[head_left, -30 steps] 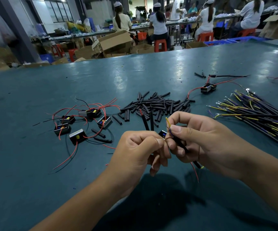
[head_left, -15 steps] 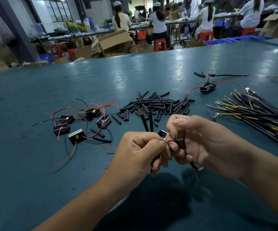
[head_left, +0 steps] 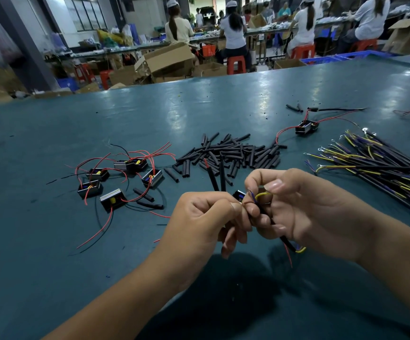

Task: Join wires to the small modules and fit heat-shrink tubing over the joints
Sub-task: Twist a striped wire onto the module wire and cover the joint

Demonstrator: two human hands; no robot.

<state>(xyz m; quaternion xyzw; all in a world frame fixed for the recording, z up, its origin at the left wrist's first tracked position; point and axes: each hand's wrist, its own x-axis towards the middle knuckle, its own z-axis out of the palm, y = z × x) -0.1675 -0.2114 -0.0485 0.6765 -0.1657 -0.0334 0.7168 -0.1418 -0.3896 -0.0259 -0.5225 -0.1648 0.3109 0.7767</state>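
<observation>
My left hand [head_left: 206, 224] grips a small black module [head_left: 238, 194], mostly hidden behind its fingers, with two black sleeved leads [head_left: 217, 176] sticking up from it. My right hand [head_left: 304, 207] pinches a black cable with a yellow wire end [head_left: 262, 195] bent over at the fingertips, right against the module. The cable's tail [head_left: 294, 247] hangs out below my right palm. Both hands meet fingertip to fingertip above the green table [head_left: 39, 241].
Several modules with red and black leads [head_left: 115, 182] lie to the left. A heap of black heat-shrink pieces [head_left: 233, 155] sits behind my hands. A bundle of yellow, purple and black wires [head_left: 380, 173] lies on the right, and one wired module [head_left: 305, 126] further back.
The yellow wire end stood upright between my right fingers before; now it is bent down toward the module. Both hands stay in the same place.
</observation>
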